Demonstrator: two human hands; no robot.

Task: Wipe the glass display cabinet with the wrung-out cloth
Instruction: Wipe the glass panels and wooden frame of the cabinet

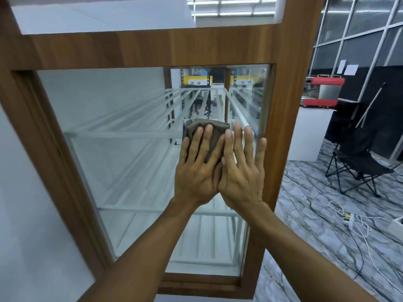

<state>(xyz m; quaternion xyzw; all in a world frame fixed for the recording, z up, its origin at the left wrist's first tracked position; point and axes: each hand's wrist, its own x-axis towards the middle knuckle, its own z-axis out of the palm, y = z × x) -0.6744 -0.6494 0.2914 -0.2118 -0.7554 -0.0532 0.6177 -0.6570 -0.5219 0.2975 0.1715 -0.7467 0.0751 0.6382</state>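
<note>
Head view looks down the side of the glass display cabinet (152,49), its brown wood-grain frame set round one tall glass pane (104,171). Through the left and middle of the pane show white slatted shelves (130,135), stacked in tiers.

Right of centre, about mid-height on the pane, lies the cloth (214,129), a grey-brown folded pad flat against the glass. The left hand (196,171) covers most of it. Its fingers are straight and spread and press the pad to the pane, and only the pad's top edge and left corner show past the fingertips. Its long axis cannot be told under the hand.

Just beside it the right hand (242,171) lies flat too, fingers straight and a little fanned. Most rest on bare glass, with the forefinger at the cloth's right edge. The two hands touch along their inner sides.

The right frame post stands close beyond the little finger, so the open glass lies leftward and downward from the pad; the left hand, being on it, looks best placed to drive the stroke.

Further right stand a black folding chair (357,162) and white cables (349,219) on the floor.
</note>
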